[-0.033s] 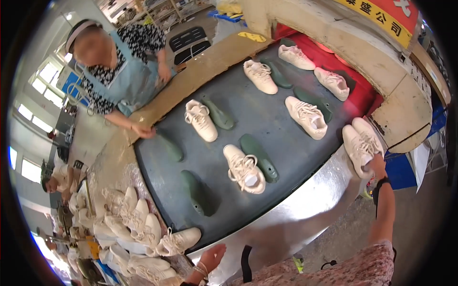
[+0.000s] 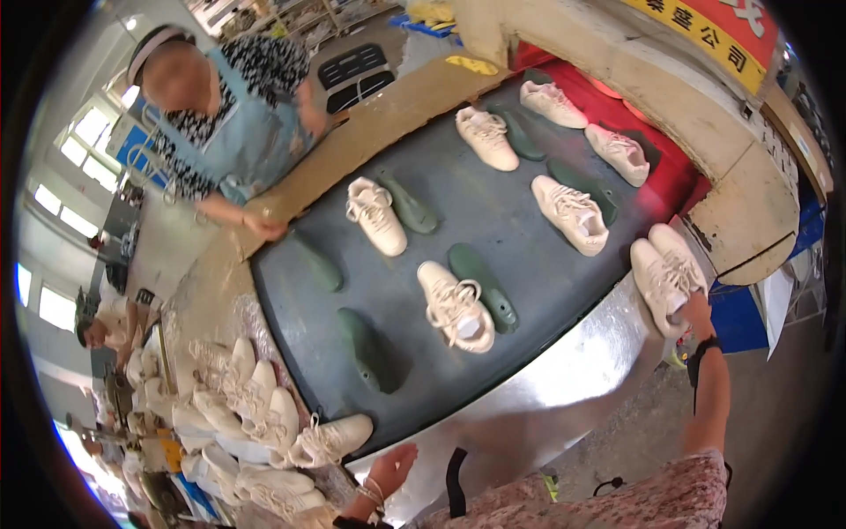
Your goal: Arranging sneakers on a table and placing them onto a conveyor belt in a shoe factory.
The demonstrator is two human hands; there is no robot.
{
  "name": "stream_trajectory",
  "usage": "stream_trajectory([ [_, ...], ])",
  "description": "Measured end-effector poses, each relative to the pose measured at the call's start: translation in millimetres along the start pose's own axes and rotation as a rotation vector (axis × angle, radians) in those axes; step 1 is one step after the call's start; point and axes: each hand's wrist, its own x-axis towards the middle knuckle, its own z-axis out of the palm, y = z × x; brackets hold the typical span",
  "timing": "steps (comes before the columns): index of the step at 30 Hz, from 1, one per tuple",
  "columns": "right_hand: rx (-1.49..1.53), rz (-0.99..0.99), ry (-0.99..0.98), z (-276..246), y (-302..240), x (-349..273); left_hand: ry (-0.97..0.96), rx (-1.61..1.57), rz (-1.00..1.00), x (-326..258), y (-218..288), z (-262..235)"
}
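At the right end of the steel ledge (image 2: 564,370), my right hand (image 2: 696,310) grips a pair of cream lace-up sneakers (image 2: 654,280) by the heel openings, its fingertips partly hidden inside. My left hand (image 2: 394,467) is over the ledge's near left end, fingers stretched out and holding nothing. Closest to it is a single cream sneaker (image 2: 339,439) on the corner of the pile. On the dark belt (image 2: 397,300) lie several cream sneakers, one with loose laces (image 2: 456,309), beside green shoe lasts (image 2: 483,286). Another green last (image 2: 363,350) lies nearer the left.
Across the belt a co-worker in a blue apron (image 2: 256,145) rests a hand (image 2: 264,227) at the belt's far left edge. A heap of cream sneakers (image 2: 251,410) is piled at the left. A beige machine housing (image 2: 705,132) with a red-lit opening spans the belt's right end.
The view has shifted slightly, and the sneakers and lasts on the belt sit a little differently in it. My right hand keeps its grip on the pair; my left hand stays open.
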Motion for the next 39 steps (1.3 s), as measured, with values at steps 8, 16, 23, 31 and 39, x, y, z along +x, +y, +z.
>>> stream_trajectory([
  [8, 0.153, -0.847, -0.249, -54.5, -153.1, -226.9, 0.234, -0.205, -0.046, -40.9, -19.4, -20.8],
  [16, -0.171, -1.465, -0.128, -34.4, -367.0, -322.9, 0.101, 0.061, 0.175, -20.7, -51.7, 28.3],
  [23, 0.178, -1.164, -0.190, -99.2, -395.9, -371.9, 0.109, 0.153, 0.073, -26.3, -113.4, 49.8],
  [31, 1.099, -0.055, -0.709, 10.0, -362.7, -444.7, 0.206, 0.103, 0.055, 6.8, -80.3, 57.7],
  [39, 1.485, 0.157, -0.638, 27.4, -408.2, -440.4, 0.385, 0.004, 0.171, 11.5, -84.7, 34.7],
])
